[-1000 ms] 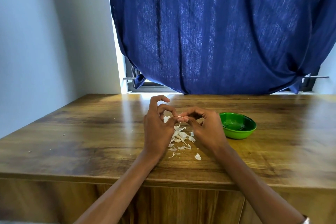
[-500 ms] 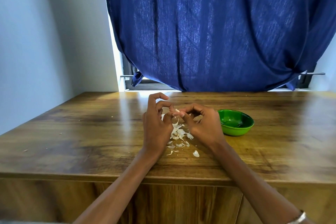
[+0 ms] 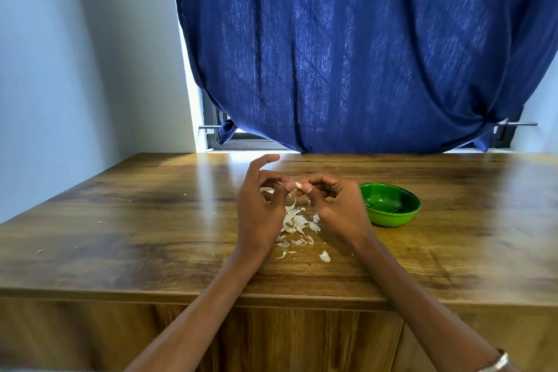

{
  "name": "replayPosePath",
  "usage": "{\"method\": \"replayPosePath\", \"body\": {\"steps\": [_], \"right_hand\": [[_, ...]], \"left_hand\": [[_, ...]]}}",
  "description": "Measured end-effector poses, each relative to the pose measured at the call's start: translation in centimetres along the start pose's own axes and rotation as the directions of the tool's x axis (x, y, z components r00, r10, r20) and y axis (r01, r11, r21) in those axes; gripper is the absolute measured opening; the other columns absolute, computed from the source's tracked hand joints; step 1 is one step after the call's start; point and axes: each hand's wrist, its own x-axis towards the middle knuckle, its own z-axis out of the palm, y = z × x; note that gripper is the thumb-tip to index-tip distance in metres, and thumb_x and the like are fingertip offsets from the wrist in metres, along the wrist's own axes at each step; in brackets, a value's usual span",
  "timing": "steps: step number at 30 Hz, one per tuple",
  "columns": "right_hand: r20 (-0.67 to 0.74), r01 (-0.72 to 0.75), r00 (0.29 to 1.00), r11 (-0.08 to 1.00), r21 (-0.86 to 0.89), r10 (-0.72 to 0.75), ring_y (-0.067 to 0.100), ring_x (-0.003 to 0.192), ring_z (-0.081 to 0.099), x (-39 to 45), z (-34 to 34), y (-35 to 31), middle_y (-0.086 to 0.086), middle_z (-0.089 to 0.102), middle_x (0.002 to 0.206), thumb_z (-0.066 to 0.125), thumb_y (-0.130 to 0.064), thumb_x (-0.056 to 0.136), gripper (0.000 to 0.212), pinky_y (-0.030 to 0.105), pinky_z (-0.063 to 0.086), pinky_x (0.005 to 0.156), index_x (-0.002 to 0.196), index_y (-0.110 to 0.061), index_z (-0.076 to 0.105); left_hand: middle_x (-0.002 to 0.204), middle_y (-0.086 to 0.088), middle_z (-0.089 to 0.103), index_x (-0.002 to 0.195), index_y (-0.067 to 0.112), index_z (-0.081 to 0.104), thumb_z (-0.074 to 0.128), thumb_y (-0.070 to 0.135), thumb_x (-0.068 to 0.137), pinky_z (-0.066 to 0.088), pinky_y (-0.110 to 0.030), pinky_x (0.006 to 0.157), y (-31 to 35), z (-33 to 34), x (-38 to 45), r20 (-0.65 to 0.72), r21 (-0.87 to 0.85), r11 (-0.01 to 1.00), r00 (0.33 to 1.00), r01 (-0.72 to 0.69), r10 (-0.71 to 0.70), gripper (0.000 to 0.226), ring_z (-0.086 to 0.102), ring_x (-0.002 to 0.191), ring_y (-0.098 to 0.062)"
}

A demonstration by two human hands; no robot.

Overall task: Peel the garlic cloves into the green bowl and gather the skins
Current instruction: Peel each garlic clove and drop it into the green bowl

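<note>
Both hands (image 3: pixel 302 202) have risen slightly, pinching garlic clove (image 3: pixel 299 185).

Home room, curtained window (image 3: pixel 362 48), wooden table (image 3: pixel 151 220)

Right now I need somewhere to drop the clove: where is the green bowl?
The green bowl sits on the wooden table, just right of the right hand.

Bare table (image 3: pixel 151 220) lies open leftward; green bowl (image 3: pixel 389 205) and skins (image 3: pixel 297 222) crowd the middle.
</note>
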Motion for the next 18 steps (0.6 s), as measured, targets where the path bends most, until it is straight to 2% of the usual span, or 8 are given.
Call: {"method": "replayPosePath", "body": {"steps": [3, 6, 9, 14, 18], "right_hand": [[0.023, 0.015, 1.0, 0.999, -0.039, -0.014, -0.002, 0.09, 0.067, -0.01, 0.01, -0.06, -0.02, 0.074, 0.092, 0.068, -0.013, 0.094, 0.024, 0.022, 0.057, 0.077, 0.094, -0.036, 0.073], [0.052, 0.043, 0.998, 0.999, -0.026, -0.042, -0.001, 0.09, 0.068, -0.06, -0.11, -0.25, -0.023, 0.074, 0.093, 0.069, -0.008, 0.093, 0.029, 0.017, 0.055, 0.074, 0.091, -0.037, 0.073], [0.064, 0.047, 0.997, 0.999, -0.004, -0.046, 0.001, 0.09, 0.07, -0.02, -0.16, -0.23, -0.02, 0.075, 0.093, 0.071, -0.007, 0.092, 0.025, 0.02, 0.057, 0.075, 0.093, -0.032, 0.076], [0.032, 0.024, 0.999, 1.0, 0.005, -0.024, 0.006, 0.083, 0.071, -0.04, -0.09, -0.15, -0.011, 0.077, 0.089, 0.076, -0.011, 0.087, 0.011, 0.023, 0.06, 0.072, 0.094, -0.019, 0.078], [0.002, 0.042, 0.999, 0.999, -0.025, -0.042, 0.004, 0.076, 0.07, -0.19, -0.13, -0.26, -0.012, 0.076, 0.083, 0.079, -0.015, 0.085, 0.011, 0.026, 0.06, 0.07, 0.085, -0.025, 0.076]], "left_hand": [[0.088, 0.004, 0.073, 0.125, 0.021, 0.058, 0.076, 0.003, 0.086, 0.056, -0.021, 0.073, -0.13, -0.11, 0.13, 0.037, -0.053, 0.996, 0.997, 0.07, -0.068, 0.046, 0.07, 0.087, -0.008], [0.084, 0.005, 0.072, 0.12, 0.027, 0.057, 0.074, -0.002, 0.086, 0.057, -0.028, 0.071, -0.23, -0.01, 0.13, 0.102, -0.076, 0.993, 0.992, 0.087, -0.079, 0.048, 0.069, 0.083, -0.006], [0.085, 0.006, 0.069, 0.119, 0.026, 0.056, 0.068, -0.005, 0.09, 0.055, -0.031, 0.066, -0.65, 0.15, 0.16, 0.134, -0.098, 0.989, 0.986, 0.11, -0.097, 0.045, 0.065, 0.077, -0.007], [0.093, -0.001, 0.068, 0.118, 0.02, 0.057, 0.06, -0.005, 0.095, 0.047, -0.022, 0.062, -0.93, 0.33, 0.13, 0.166, -0.095, 0.986, 0.978, 0.139, -0.122, 0.033, 0.059, 0.069, -0.001], [0.093, -0.005, 0.069, 0.118, 0.017, 0.057, 0.062, -0.005, 0.094, 0.048, -0.023, 0.063, -0.81, 0.28, 0.08, 0.178, -0.105, 0.985, 0.977, 0.136, -0.116, 0.032, 0.062, 0.072, -0.003]]}}
